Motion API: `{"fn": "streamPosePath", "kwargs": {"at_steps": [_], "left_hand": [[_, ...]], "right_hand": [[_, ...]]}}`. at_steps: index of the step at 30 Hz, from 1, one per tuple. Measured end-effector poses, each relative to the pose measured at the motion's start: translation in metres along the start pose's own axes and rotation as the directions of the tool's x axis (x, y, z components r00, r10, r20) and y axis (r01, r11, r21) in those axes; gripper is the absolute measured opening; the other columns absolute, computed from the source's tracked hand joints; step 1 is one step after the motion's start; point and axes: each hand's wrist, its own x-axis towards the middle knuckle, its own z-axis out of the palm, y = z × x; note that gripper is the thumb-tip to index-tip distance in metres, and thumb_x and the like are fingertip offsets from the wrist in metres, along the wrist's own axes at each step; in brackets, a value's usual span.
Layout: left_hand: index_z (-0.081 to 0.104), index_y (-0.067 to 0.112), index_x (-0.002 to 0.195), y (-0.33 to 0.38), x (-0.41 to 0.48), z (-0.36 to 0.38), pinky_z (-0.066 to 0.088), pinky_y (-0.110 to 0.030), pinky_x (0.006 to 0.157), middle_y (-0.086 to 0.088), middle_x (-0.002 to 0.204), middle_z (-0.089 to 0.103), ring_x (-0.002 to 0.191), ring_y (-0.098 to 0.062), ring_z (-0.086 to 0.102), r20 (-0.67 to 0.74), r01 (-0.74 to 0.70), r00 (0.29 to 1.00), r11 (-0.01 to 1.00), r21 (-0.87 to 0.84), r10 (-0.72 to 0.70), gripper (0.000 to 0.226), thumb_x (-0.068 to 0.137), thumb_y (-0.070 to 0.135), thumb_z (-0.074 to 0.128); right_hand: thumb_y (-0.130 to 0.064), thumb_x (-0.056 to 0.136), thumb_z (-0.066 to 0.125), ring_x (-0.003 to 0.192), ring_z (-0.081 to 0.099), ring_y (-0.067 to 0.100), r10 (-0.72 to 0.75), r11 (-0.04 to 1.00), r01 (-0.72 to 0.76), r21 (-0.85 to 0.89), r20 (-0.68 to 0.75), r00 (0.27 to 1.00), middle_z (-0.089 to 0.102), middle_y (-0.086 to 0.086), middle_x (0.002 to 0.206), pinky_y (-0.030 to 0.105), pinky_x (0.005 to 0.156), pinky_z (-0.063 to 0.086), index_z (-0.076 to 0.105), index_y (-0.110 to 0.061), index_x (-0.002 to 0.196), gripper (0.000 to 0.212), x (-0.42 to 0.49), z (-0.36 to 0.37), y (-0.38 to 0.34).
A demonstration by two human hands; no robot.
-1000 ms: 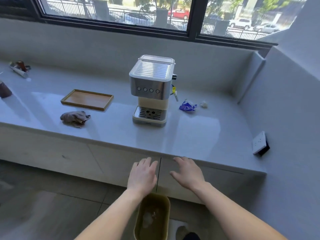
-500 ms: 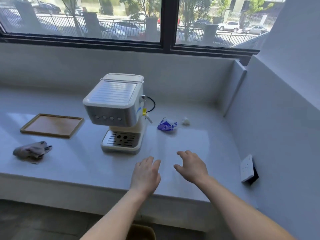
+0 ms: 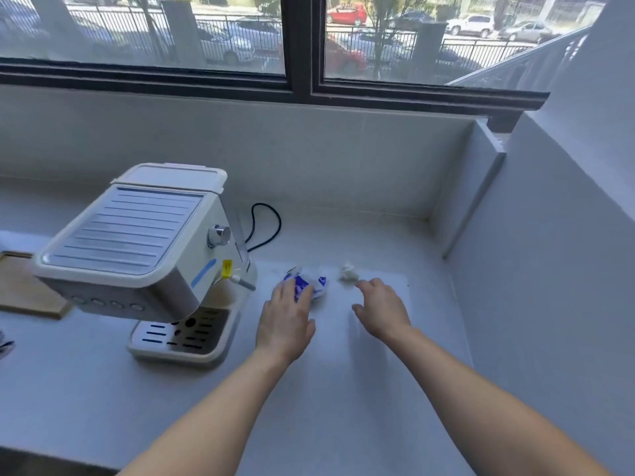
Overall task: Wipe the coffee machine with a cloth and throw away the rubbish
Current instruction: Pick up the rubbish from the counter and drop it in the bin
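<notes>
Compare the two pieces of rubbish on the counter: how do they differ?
The crumpled blue-and-white wrapper is larger and coloured; the small white paper wad is plain white. The left hand has its fingers over the wrapper, while the right hand reaches just short of the wad. Both are crumpled and lie right of the coffee machine.

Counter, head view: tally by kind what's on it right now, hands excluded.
Coffee machine: 1
Black power cord: 1
Wooden tray, cut off at the left edge: 1
Rubbish: 2, a blue and white wrapper under the left hand's fingertips, and a white paper wad just ahead of the right hand
Total: 5
</notes>
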Motion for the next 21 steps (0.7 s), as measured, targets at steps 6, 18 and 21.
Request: {"fn": "streamPosePath", "kwargs": {"at_steps": [6, 18, 21], "left_hand": [[0.016, 0.037, 0.149, -0.004, 0.060, 0.011, 0.024, -0.046, 0.117, -0.016, 0.159, 0.006, 0.147, -0.039, 0.003, 0.063, 0.085, 0.994, 0.996, -0.012, -0.084, 0.077, 0.088, 0.056, 0.057], [0.062, 0.024, 0.113, -0.007, 0.072, 0.034, 0.044, -0.037, 0.079, -0.003, 0.113, 0.054, 0.099, -0.027, 0.053, 0.154, 0.094, 0.985, 0.990, -0.103, -0.077, 0.025, 0.091, 0.031, 0.054], [0.064, 0.022, 0.113, -0.009, 0.061, 0.030, 0.044, -0.037, 0.081, -0.003, 0.114, 0.056, 0.100, -0.027, 0.054, 0.140, 0.094, 0.987, 0.983, -0.161, -0.072, 0.024, 0.091, 0.022, 0.053]], "right_hand": [[-0.019, 0.096, 0.053, 0.124, 0.042, 0.032, -0.082, 0.996, 0.083, -0.019, 0.010, 0.997, 0.035, 0.003, 0.151, 0.043, 0.092, 0.049, 0.040, -0.023, 0.143, 0.050, 0.061, 0.001, 0.001], [-0.005, 0.088, 0.051, 0.107, 0.045, 0.033, -0.145, 0.976, 0.160, -0.149, 0.112, 0.983, 0.052, 0.010, 0.120, 0.039, 0.078, 0.050, 0.062, -0.011, 0.110, 0.026, 0.091, 0.025, 0.003], [0.006, 0.080, 0.045, 0.097, 0.051, 0.033, -0.132, 0.986, 0.140, -0.090, 0.092, 0.987, 0.053, 0.009, 0.105, 0.039, 0.075, 0.051, 0.064, -0.008, 0.100, 0.030, 0.083, 0.029, 0.005]]}}
